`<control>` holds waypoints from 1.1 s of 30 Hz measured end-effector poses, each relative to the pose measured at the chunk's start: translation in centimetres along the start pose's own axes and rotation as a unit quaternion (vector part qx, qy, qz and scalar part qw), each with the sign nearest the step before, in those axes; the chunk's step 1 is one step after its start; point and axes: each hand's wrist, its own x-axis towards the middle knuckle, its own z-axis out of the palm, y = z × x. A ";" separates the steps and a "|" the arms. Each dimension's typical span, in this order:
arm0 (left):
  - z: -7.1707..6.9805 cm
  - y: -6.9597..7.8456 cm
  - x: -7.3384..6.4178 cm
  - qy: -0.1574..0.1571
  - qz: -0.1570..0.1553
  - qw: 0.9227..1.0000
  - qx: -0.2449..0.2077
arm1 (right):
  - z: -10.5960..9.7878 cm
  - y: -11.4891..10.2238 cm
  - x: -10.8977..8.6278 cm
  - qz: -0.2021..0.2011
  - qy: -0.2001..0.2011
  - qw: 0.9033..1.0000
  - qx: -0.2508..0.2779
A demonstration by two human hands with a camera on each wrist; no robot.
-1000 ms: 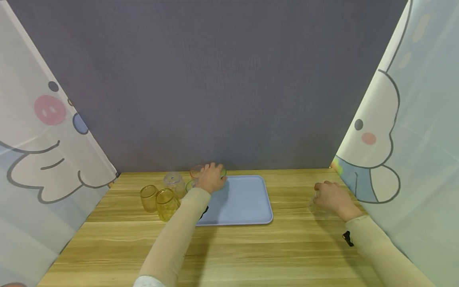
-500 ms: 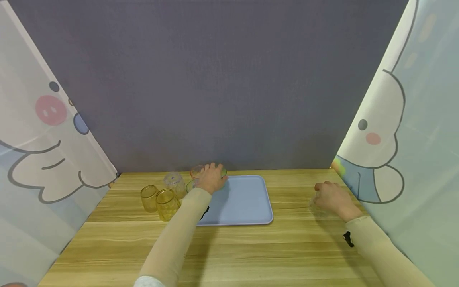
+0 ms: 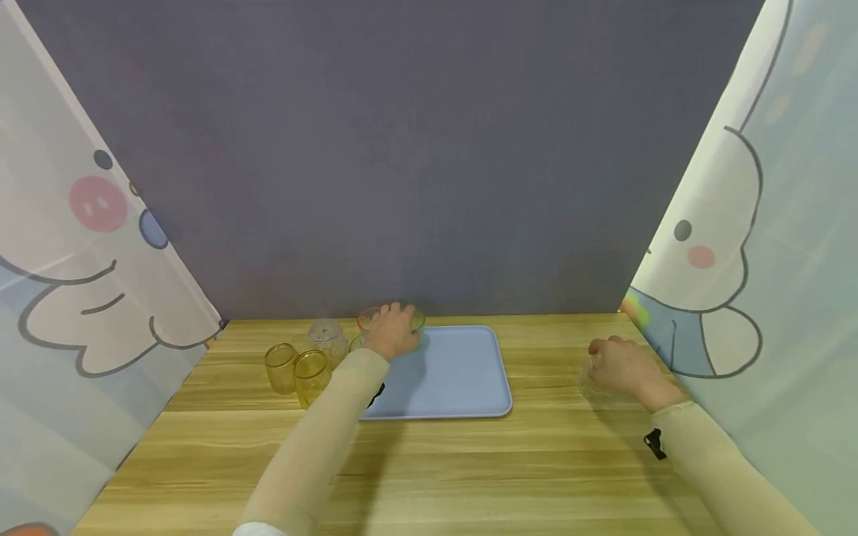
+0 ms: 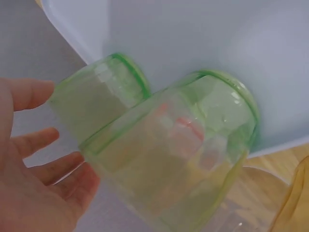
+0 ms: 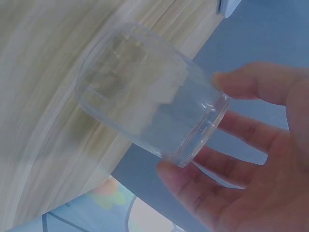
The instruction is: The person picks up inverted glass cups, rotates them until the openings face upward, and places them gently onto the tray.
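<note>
My left hand (image 3: 394, 331) is at the far left corner of the pale blue tray (image 3: 462, 376). Its thumb and fingertips pinch the end of a green-tinted glass (image 4: 104, 82), whose other end stands against the tray. Closer to the left wrist camera, a second green-tinted glass (image 4: 178, 140) overlaps it, with reddish tints showing through. Out on the right of the table, my right hand (image 3: 623, 365) holds a clear glass (image 5: 149, 92). Thumb and fingers curl round its thick base, and its wide end faces the wood. From the head, that glass is mostly hidden under the hand.
Left of the tray stand two amber glasses, one behind (image 3: 280, 368) and one in front (image 3: 311, 376). A clear glass (image 3: 327, 339) is behind them. At the back a grey panel (image 3: 429, 164) rises from the wooden table (image 3: 456, 476). Printed curtains (image 3: 737, 246) hang at both sides.
Both hands stay almost where they were, each on its glass. The left forearm has shifted slightly left, and the head view has tilted a little.
</note>
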 end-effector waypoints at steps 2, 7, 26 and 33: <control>-0.4 0.1 -0.2 -0.003 0.002 1.000 0.003 | 0.0 -0.1 0.1 -0.001 0.000 1.000 0.000; -1.0 0.4 -0.9 -0.004 0.019 1.000 0.007 | -0.1 -0.4 0.0 0.002 -0.002 1.000 0.002; -1.6 1.5 -3.9 0.002 0.088 0.996 -0.001 | -0.2 -2.1 -0.5 -0.019 0.027 0.999 0.038; -1.4 1.6 -5.1 0.042 0.107 0.993 0.010 | -0.2 -3.5 -0.5 -0.034 0.024 0.995 0.090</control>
